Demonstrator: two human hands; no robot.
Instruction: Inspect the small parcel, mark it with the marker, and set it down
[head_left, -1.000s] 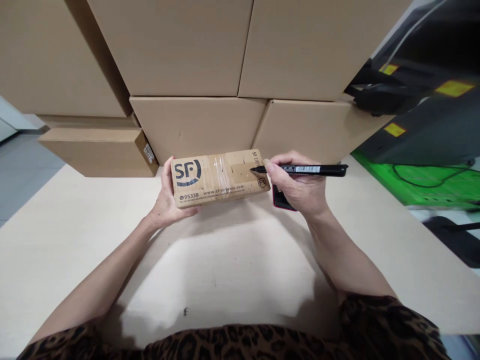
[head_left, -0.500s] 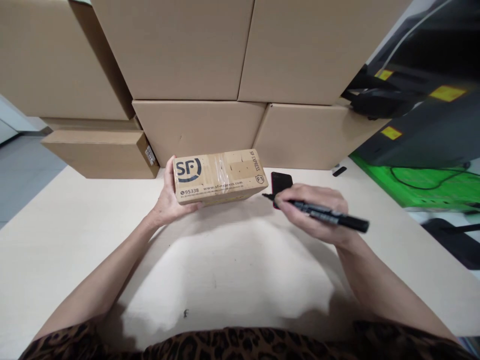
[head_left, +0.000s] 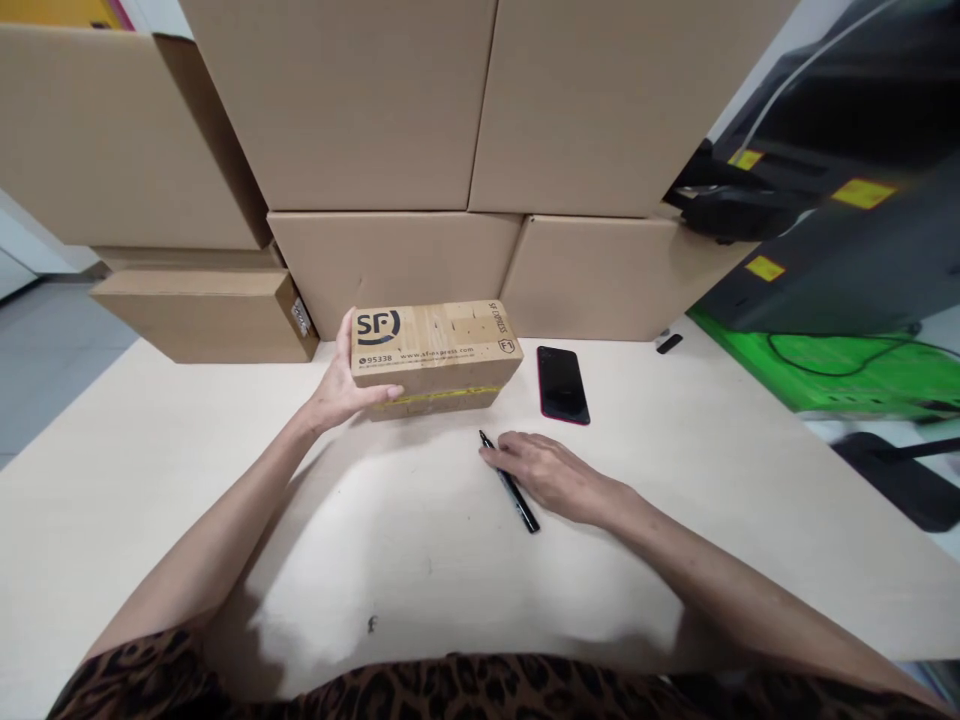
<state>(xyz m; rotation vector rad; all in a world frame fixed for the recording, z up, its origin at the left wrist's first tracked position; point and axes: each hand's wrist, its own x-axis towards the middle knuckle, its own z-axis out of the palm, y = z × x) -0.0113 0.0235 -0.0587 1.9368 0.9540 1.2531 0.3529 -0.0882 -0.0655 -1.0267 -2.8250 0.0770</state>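
A small brown cardboard box (head_left: 435,345) with black SF lettering and yellow tape along its front side is at the middle of the table. My left hand (head_left: 341,385) grips its left end, thumb on the front side. A black marker (head_left: 511,488) lies slantwise on the table in front of the box, its tip uncapped. My right hand (head_left: 551,472) is low beside it, thumb touching or just over the upper part of the marker, fingers curled at its right. Whether it still grips the marker is hard to make out.
A black phone (head_left: 563,385) lies right of the box, a small black piece (head_left: 669,343) farther right. Large cartons (head_left: 397,260) are stacked behind. A flat carton (head_left: 202,315) is at the back left. Beyond the table's right edge are a green surface (head_left: 787,375) and dark equipment.
My right hand has moved down and left, and the marker now lies on the table. The box has tilted, showing more of its front side. The phone is uncovered.
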